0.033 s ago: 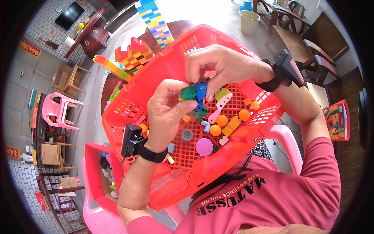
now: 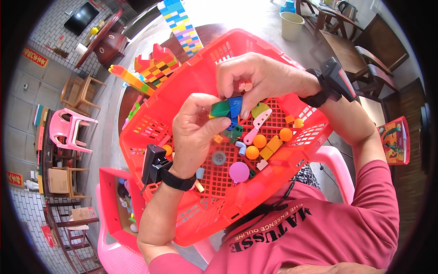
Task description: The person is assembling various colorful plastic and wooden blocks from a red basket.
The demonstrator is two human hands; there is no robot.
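Above the red plastic basket (image 2: 269, 194), my left hand (image 2: 191, 125) is closed on a green toy block (image 2: 220, 108), with a bit of yellow showing beneath it. Against it sits a blue toy block (image 2: 235, 106), pinched between the thumb and fingers of my right hand (image 2: 255, 75). The two blocks touch; whether they are locked together I cannot tell. More blue shows just under them. Lower in the basket lie a pink-handled toy knife (image 2: 256, 128), several orange balls (image 2: 259, 141), a yellow-orange block (image 2: 273, 145) and a purple round toy piece (image 2: 239, 172).
Beyond the basket's far left side stand a tall multicoloured block tower (image 2: 181, 27) and a red-yellow block structure (image 2: 157, 64) on a dark round table. A pink box (image 2: 112, 196) of toys rests on a pink chair (image 2: 114, 255) at left. Far right stands a cream bucket (image 2: 292, 26).
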